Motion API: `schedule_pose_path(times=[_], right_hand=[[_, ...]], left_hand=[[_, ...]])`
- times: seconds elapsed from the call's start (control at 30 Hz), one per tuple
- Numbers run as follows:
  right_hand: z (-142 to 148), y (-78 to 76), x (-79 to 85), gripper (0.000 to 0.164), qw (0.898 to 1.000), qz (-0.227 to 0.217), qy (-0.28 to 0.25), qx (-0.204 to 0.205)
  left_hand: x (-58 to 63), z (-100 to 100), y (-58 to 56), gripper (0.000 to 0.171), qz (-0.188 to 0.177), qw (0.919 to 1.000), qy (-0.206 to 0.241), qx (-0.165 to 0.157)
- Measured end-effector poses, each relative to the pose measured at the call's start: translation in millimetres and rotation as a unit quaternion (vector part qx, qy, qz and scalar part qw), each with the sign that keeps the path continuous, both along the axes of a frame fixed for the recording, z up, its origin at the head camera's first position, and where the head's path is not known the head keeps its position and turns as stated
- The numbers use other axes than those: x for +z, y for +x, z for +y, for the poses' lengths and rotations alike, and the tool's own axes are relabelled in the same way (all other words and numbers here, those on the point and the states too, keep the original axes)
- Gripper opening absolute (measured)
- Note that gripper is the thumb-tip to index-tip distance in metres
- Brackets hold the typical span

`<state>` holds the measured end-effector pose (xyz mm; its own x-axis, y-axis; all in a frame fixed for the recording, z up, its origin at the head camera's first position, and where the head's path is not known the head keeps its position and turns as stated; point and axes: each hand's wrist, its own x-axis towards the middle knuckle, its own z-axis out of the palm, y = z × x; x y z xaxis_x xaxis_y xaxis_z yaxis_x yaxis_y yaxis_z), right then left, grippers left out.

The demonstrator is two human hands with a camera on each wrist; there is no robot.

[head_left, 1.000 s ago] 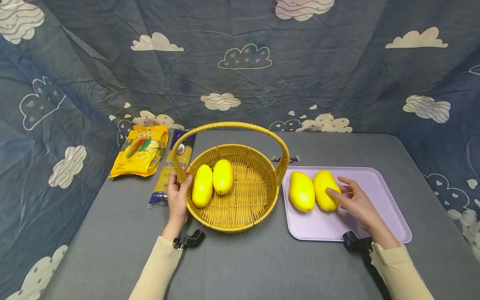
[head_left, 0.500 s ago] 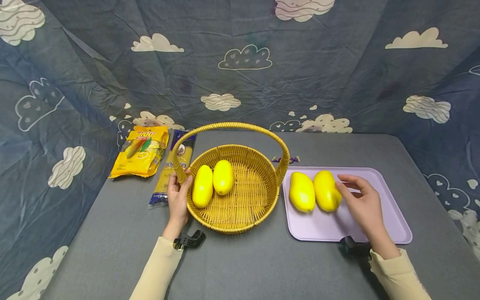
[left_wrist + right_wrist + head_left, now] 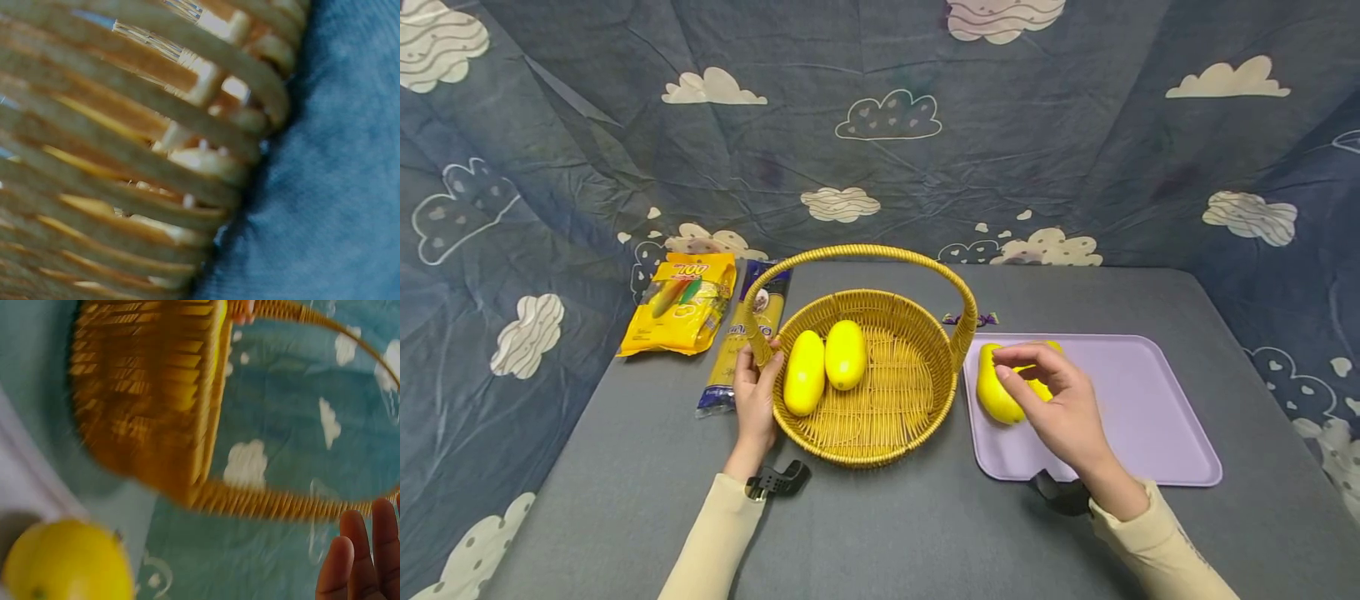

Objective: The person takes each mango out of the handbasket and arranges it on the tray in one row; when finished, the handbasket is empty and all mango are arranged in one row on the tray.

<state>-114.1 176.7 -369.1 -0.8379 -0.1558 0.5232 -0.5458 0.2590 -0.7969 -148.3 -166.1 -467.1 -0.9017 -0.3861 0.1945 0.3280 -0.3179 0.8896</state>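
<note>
My left hand (image 3: 756, 393) grips the left side of a woven basket (image 3: 898, 400) where its tall handle meets the rim. Two yellow mangoes (image 3: 805, 373) lie inside, toward the left. On a lilac tray (image 3: 1150, 417), my right hand (image 3: 1063, 417) hovers over two more mangoes (image 3: 995, 398), hiding most of the right one. Its fingers are loosely bent, with nothing visible between them. From the right wrist, the fingers (image 3: 355, 550) appear apart from a mango (image 3: 69, 562) and the basket handle. Close weave of the basket wall (image 3: 125, 125) fills the left wrist view.
A yellow snack bag (image 3: 681, 308) and a blue-and-yellow pasta packet (image 3: 730, 358) lie left of the basket. Behind the tray's left corner is a small purple wrapped candy (image 3: 981, 318). A cloud-print cloth (image 3: 1037, 158) hangs behind the grey table.
My right hand has drawn away from the right mango on the tray, then swung left above both mangoes. The left hand and the basket have stayed in place.
</note>
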Motion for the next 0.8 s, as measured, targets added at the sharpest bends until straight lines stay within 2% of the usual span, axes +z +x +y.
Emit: schedule_pose_path(times=[0.13, 0.23, 0.4, 0.53, 0.63, 0.8], right_hand=[[-32.3, 2.1, 21.8, 0.027, 0.998, 0.011, 0.026, 0.053], [-53.8, 0.1, 33.8, 0.024, 0.995, 0.024, 0.052, 0.077], [-79.1, -23.6, 21.5, 0.017, 0.992, 0.022, 0.087, 0.094], [-98.6, -43.0, 16.9, 0.018, 0.986, -0.002, 0.139, 0.091], [-111.0, -56.7, 17.7, 0.024, 0.977, -0.032, 0.190, 0.091], [-124.4, -79.0, 15.7, 0.039, 0.951, -0.106, 0.269, 0.109]], left_hand=[[-0.7, -0.9, -0.1, 0.030, -0.001, 1.0000, 0.001, 0.001], [-0.7, -0.8, 0.0, 0.030, 0.001, 1.0000, -0.001, 0.000], [0.4, 0.4, 0.3, 0.033, 0.005, 1.0000, -0.005, 0.000], [0.9, 0.5, 0.9, 0.036, 0.000, 1.0000, -0.006, 0.002], [0.8, 0.3, 0.9, 0.038, -0.001, 1.0000, -0.008, 0.003], [1.2, 0.5, 0.8, 0.039, -0.001, 1.0000, -0.008, 0.002]])
